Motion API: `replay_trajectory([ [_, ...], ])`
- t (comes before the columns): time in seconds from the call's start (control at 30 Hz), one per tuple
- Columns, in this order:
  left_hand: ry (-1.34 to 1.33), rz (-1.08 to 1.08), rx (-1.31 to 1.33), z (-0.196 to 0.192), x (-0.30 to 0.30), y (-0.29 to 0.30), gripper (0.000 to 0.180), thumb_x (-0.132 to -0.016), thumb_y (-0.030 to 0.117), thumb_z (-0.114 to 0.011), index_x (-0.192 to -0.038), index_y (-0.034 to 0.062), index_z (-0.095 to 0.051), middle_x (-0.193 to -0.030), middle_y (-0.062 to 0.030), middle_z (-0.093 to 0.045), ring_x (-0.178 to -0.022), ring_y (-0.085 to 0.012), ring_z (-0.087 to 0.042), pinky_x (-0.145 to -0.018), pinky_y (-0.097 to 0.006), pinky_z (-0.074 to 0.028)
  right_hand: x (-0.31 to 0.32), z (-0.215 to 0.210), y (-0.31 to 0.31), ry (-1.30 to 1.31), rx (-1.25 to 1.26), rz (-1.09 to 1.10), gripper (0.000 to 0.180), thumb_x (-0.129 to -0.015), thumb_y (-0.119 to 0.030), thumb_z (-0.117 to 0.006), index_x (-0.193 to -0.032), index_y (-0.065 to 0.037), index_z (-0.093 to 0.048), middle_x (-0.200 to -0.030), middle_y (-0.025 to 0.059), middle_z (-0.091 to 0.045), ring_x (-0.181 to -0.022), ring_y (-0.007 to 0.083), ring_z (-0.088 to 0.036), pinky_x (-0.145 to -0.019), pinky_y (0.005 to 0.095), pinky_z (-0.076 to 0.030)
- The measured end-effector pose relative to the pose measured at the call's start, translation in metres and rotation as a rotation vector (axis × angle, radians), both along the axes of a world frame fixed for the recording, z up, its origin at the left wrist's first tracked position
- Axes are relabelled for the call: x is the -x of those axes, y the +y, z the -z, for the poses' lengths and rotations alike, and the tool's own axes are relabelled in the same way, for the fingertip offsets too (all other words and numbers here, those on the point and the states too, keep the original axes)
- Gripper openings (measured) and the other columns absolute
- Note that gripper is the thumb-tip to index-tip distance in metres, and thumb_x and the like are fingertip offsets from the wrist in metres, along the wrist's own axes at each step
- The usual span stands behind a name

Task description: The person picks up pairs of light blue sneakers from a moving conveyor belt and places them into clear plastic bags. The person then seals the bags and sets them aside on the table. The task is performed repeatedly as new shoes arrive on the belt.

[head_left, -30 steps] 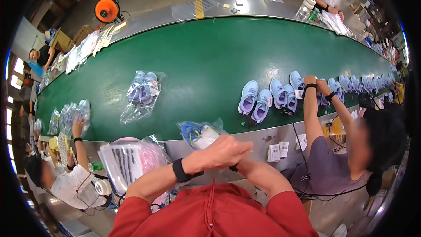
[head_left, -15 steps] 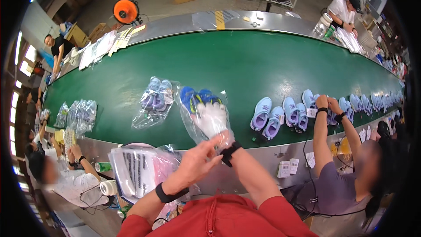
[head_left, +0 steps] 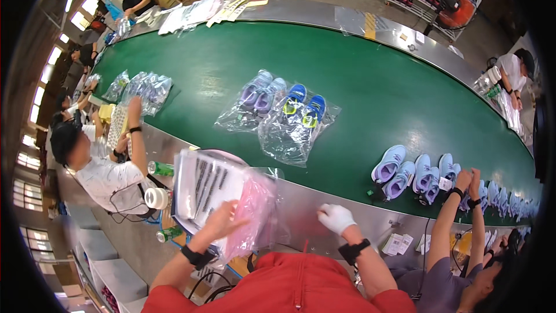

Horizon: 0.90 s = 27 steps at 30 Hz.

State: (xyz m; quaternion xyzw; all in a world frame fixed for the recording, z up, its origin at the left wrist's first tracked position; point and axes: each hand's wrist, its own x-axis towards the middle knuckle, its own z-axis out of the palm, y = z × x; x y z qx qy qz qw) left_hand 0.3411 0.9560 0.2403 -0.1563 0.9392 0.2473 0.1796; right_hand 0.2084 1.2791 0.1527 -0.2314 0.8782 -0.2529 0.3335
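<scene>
My bare left hand (head_left: 221, 221), fingers apart, is over a stack of clear plastic bags (head_left: 252, 211) with a pink tint, at the table's near edge. Whether it touches the top bag is hard to tell. My right hand (head_left: 337, 219), in a white glove, is curled closed with nothing visible in it, in front of the metal edge. Beyond my hands, a pair of blue shoes with yellow-green trim (head_left: 314, 110) lies in a clear bag on the green belt. Touching it on the left is a bagged pair of light purple shoes (head_left: 269, 95).
Unbagged light blue shoes (head_left: 389, 163) line the belt at right, where a co-worker's hands (head_left: 468, 179) reach in. More bagged shoes (head_left: 149, 90) lie at far left near another co-worker (head_left: 107, 165). A white jar (head_left: 156, 198) and green cans (head_left: 169, 234) stand beside the bag stack.
My gloved right hand has come out of the blue shoes' bag and back toward me. My left hand has gone from my right wrist to the bag stack. The view has swung left.
</scene>
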Motion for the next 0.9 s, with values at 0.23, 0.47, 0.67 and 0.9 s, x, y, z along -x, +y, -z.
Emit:
replay_trajectory([
  [0.23, 0.162, -0.363, -0.433, 0.021, -0.017, 0.005, 0.069, -0.073, 0.038, -0.071, -0.124, -0.0007, -0.045, -0.111, -0.0187, -0.053, -0.099, -0.0275, -0.055, -0.085, -0.034, -0.045, -0.01, -0.015, 0.033, 0.0, 0.025, 0.144, 0.027, -0.082, -0.031, -0.048, -0.092, -0.012, -0.064, -0.089, 0.0151, -0.064, -0.085, 0.0338, -0.061, -0.076, 0.0422, -0.048],
  [0.47, 0.098, -0.489, -0.183, 0.033, -0.042, 0.012, 0.064, -0.072, 0.037, -0.073, -0.119, 0.0007, -0.051, -0.094, -0.0128, -0.058, -0.087, -0.0206, -0.056, -0.077, -0.031, -0.046, -0.039, -0.023, 0.036, -0.098, 0.051, 0.015, 0.028, -0.081, -0.029, -0.05, -0.095, -0.009, -0.064, -0.09, 0.0157, -0.065, -0.087, 0.0335, -0.061, -0.078, 0.0402, -0.047],
  [0.67, 0.454, -0.438, 0.071, 0.02, -0.035, 0.049, 0.047, -0.075, 0.033, -0.071, -0.106, 0.0, -0.059, -0.083, -0.011, -0.059, -0.076, -0.0189, -0.058, -0.068, -0.032, -0.047, -0.042, -0.03, 0.043, -0.067, 0.067, -0.005, 0.024, -0.082, -0.03, -0.048, -0.091, -0.013, -0.063, -0.092, 0.013, -0.064, -0.087, 0.0322, -0.06, -0.078, 0.0402, -0.047],
  [0.9, 0.199, -0.542, -0.444, 0.035, -0.038, 0.046, 0.027, -0.08, 0.023, -0.066, -0.092, -0.0014, -0.064, -0.084, -0.0081, -0.064, -0.076, -0.012, -0.058, -0.068, -0.027, -0.047, -0.043, -0.031, 0.05, -0.058, 0.06, -0.009, 0.024, -0.082, -0.03, -0.049, -0.091, -0.013, -0.063, -0.091, 0.0129, -0.064, -0.087, 0.0321, -0.06, -0.078, 0.0402, -0.047],
])
